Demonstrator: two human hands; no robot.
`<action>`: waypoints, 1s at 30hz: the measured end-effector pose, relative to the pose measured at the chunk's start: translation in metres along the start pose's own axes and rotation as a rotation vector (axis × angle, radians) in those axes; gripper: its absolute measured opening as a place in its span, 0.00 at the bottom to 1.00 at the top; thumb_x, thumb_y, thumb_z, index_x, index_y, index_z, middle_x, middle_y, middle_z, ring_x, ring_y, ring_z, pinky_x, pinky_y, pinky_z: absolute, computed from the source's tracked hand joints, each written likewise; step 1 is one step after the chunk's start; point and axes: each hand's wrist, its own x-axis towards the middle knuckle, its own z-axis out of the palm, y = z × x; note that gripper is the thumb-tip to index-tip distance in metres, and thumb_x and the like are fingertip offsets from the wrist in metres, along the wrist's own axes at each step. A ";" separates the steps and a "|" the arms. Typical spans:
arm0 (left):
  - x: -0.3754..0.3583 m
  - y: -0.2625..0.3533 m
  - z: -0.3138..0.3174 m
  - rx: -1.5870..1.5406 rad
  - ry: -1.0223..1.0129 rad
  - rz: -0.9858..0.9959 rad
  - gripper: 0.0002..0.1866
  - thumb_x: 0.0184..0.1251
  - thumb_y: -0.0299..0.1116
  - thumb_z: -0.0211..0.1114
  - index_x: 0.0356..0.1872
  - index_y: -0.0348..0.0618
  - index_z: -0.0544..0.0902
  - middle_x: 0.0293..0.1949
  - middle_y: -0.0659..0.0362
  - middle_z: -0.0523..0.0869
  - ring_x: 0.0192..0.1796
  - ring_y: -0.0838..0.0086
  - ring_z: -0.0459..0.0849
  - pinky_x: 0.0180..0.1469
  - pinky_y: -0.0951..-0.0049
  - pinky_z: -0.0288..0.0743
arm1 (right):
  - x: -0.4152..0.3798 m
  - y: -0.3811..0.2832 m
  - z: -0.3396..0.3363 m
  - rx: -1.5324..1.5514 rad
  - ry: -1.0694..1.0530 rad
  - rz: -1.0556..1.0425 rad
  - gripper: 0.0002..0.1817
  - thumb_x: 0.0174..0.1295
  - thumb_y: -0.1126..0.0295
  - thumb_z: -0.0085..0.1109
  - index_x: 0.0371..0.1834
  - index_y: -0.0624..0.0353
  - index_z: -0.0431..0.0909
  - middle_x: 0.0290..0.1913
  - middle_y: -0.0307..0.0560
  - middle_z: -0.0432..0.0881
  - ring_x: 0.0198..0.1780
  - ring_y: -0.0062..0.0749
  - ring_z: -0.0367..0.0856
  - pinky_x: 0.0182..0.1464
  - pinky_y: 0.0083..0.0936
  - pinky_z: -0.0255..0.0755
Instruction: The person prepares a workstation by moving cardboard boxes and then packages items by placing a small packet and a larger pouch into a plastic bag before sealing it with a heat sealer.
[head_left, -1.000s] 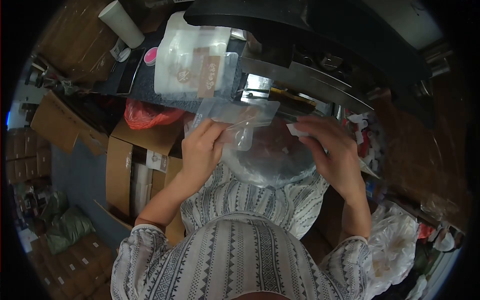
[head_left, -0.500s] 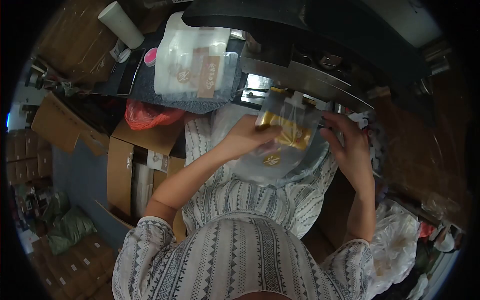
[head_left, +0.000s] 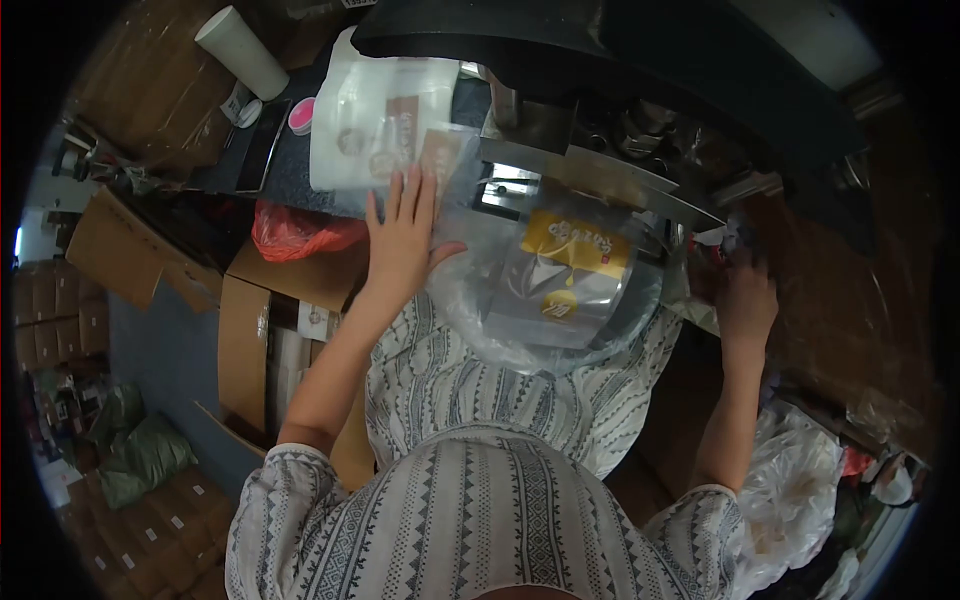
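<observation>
My left hand (head_left: 402, 240), fingers spread, reaches over the lower edge of a stack of clear plastic pouches (head_left: 340, 120) with brown printed labels, its fingertips on the front pouch. In front of me lies a clear pouch (head_left: 520, 300) with a gold panel and a round gold mark, resting on crumpled clear plastic (head_left: 455, 315) over my lap. Its top edge lies close below the metal plate (head_left: 590, 165) of a dark machine (head_left: 480, 35). To the right, my right hand (head_left: 748, 300) has its fingers bent down among small red and white items (head_left: 710, 240); its fingertips are partly hidden.
A white cup (head_left: 242, 52), a phone (head_left: 264, 145) and a pink-topped round tub (head_left: 301, 116) stand at the back left. Below them are a red plastic bag (head_left: 300, 230) and an open cardboard box (head_left: 242, 350). A white plastic bag (head_left: 790, 490) sits by my right elbow.
My left hand has let go of the gold-printed pouch and moved left to the stack. The pouch now lies flat. My right hand has moved right and down, away from it.
</observation>
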 end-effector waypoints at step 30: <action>0.034 0.083 -0.025 -1.404 -0.777 -0.552 0.12 0.68 0.36 0.62 0.39 0.36 0.83 0.29 0.60 0.85 0.30 0.81 0.83 0.31 0.80 0.75 | -0.005 -0.059 -0.060 0.736 -0.142 -0.326 0.15 0.57 0.70 0.64 0.48 0.58 0.78 0.44 0.51 0.82 0.42 0.48 0.82 0.45 0.36 0.76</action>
